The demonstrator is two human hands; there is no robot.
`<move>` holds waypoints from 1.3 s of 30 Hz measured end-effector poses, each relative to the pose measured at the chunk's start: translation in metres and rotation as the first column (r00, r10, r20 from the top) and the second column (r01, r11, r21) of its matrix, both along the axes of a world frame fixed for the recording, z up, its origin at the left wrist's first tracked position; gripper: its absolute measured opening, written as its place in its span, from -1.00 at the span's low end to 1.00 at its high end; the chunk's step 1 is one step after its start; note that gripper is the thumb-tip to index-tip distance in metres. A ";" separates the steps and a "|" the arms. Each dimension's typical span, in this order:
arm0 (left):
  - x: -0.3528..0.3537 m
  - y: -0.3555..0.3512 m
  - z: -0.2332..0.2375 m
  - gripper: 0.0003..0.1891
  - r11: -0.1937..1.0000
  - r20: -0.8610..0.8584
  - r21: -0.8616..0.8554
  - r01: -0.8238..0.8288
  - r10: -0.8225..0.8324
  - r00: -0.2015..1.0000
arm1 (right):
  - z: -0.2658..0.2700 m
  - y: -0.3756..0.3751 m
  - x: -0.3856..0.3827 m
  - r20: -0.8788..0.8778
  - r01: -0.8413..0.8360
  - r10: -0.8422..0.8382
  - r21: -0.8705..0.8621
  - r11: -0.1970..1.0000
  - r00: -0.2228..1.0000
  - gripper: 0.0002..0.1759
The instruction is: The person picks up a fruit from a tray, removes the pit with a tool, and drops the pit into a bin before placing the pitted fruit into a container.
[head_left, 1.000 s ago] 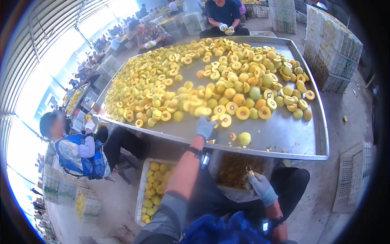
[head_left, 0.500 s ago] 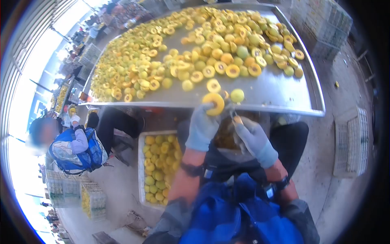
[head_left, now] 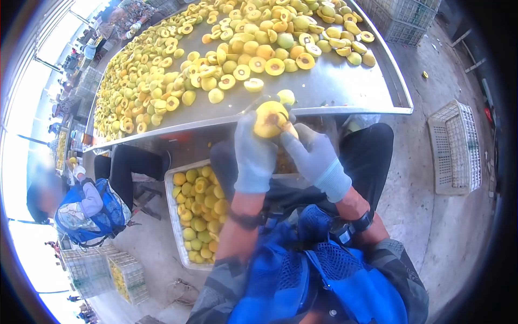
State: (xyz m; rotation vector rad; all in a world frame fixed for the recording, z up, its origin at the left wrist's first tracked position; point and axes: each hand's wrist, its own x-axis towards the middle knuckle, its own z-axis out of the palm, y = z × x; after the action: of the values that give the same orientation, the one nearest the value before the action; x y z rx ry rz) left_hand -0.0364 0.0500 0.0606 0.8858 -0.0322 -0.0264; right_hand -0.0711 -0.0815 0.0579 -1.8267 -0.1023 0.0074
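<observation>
My gloved left hand (head_left: 252, 148) is closed around a halved yellow fruit (head_left: 267, 120), its cut face turned up with a brown centre. Against that face my gloved right hand (head_left: 311, 151) holds a small tool with an orange-brown handle (head_left: 290, 129); its tip meets the fruit's middle. Just behind my fingers a whole yellow-green fruit (head_left: 286, 97) shows near the edge of the metal table (head_left: 345, 89). Many halved fruits (head_left: 259, 54) lie heaped on the table.
A white crate of fruit (head_left: 170, 216) stands on the floor left of my legs. Another person (head_left: 89, 205) sits at the left. An upright pale crate (head_left: 456, 148) is at the right, stacked crates (head_left: 402, 21) at the back right.
The view has shifted. The fruit half in my left hand now shows a brown centre instead of an open hole, and the right hand's tool has come up to it.
</observation>
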 end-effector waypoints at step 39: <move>0.018 -0.015 -0.042 -0.31 0.956 0.192 0.219 0.197 -0.240 0.951 | -0.063 -0.033 -0.005 -0.339 -0.091 0.673 0.851 0.518 0.657 -0.43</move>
State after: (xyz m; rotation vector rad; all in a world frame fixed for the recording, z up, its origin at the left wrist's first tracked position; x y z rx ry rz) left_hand -0.0188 0.0347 0.0188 1.0775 -0.3384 -0.1436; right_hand -0.0761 -0.1144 -0.0047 -0.7633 -0.0393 0.8373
